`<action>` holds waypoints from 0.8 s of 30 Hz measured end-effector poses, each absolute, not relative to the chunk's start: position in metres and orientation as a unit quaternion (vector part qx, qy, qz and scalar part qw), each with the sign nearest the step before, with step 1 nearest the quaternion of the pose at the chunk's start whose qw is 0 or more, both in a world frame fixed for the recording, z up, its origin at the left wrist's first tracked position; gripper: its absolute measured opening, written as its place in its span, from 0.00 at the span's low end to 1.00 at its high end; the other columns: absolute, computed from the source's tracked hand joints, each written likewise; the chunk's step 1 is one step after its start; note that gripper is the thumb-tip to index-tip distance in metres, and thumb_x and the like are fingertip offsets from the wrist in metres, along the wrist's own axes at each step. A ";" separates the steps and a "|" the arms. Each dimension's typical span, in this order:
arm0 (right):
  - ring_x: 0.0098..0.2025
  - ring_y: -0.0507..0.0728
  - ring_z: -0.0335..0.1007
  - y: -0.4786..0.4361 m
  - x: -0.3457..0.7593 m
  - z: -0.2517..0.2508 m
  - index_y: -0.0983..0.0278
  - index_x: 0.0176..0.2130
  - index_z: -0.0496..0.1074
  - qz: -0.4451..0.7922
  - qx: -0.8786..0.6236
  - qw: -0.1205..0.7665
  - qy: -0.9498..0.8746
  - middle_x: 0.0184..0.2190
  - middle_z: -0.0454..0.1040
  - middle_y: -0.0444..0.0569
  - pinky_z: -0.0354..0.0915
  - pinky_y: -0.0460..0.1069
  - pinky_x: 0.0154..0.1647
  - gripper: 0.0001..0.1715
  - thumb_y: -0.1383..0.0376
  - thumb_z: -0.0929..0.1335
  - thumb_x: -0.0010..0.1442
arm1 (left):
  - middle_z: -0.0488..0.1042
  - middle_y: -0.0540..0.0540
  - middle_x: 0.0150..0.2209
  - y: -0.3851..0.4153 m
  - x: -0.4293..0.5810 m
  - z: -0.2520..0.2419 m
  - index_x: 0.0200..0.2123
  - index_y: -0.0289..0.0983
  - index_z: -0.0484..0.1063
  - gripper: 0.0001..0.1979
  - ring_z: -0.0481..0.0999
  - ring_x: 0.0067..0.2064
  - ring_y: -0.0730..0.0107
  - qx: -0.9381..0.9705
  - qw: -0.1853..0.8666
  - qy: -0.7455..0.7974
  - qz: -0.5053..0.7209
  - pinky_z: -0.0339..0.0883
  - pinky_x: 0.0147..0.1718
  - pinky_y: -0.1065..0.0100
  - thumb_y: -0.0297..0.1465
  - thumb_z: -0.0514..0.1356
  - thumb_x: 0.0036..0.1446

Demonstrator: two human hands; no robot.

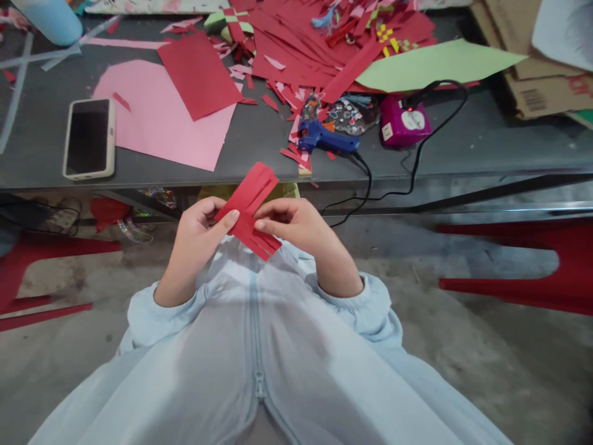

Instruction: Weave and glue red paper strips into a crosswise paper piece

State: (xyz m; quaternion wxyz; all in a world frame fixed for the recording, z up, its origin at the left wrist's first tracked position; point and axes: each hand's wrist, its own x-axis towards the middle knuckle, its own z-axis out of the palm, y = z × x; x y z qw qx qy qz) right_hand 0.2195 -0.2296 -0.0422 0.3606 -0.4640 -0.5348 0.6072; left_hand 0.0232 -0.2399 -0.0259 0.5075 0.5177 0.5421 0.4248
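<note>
Red paper strips point(250, 196), laid across one another at an angle, are held over my lap just off the table's front edge. My left hand point(199, 228) pinches them at the left, its thumb flat on top near where they cross. From the right, my right hand point(294, 225) grips the paper between thumb and forefinger. The lower strip ends fan apart below the hands. How the strips are joined underneath is hidden.
On the dark table point(259, 136) lie a phone point(89, 137), pink paper point(171, 136), a red sheet point(201, 77), a blue glue gun point(327, 137), a purple power socket point(403, 123) with a black cord, green paper point(435, 67) and red scraps point(296, 43). Red stools point(556, 266) stand at both sides.
</note>
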 end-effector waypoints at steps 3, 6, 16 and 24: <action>0.27 0.49 0.66 -0.227 0.213 -0.043 0.65 0.29 0.80 0.607 -0.446 0.355 -0.554 0.26 0.77 0.44 0.62 0.46 0.29 0.11 0.59 0.76 0.52 | 0.75 0.51 0.29 -0.241 0.023 -0.026 0.29 0.39 0.76 0.09 0.72 0.30 0.73 0.525 0.511 0.536 0.419 0.68 0.30 0.71 0.36 0.71 0.53; 0.26 0.48 0.66 -0.227 0.218 -0.042 0.65 0.28 0.80 0.585 -0.462 0.376 -0.550 0.25 0.77 0.44 0.63 0.47 0.29 0.10 0.60 0.74 0.53 | 0.75 0.51 0.28 -0.241 0.021 -0.026 0.30 0.39 0.76 0.07 0.71 0.30 0.73 0.526 0.499 0.542 0.426 0.68 0.30 0.71 0.35 0.68 0.55; 0.20 0.47 0.62 -0.226 0.253 -0.046 0.61 0.29 0.79 0.359 -0.572 0.620 -0.400 0.21 0.72 0.42 0.61 0.46 0.20 0.13 0.54 0.76 0.52 | 0.76 0.50 0.29 -0.236 0.008 -0.031 0.31 0.40 0.76 0.07 0.73 0.30 0.72 0.522 0.468 0.555 0.447 0.71 0.31 0.70 0.36 0.68 0.54; 0.20 0.48 0.62 -0.230 0.249 -0.037 0.62 0.26 0.80 0.491 -0.539 0.512 -0.455 0.20 0.72 0.43 0.62 0.46 0.21 0.20 0.48 0.79 0.46 | 0.77 0.50 0.30 -0.236 0.006 -0.034 0.32 0.39 0.76 0.08 0.75 0.30 0.72 0.518 0.465 0.550 0.462 0.72 0.30 0.70 0.37 0.68 0.55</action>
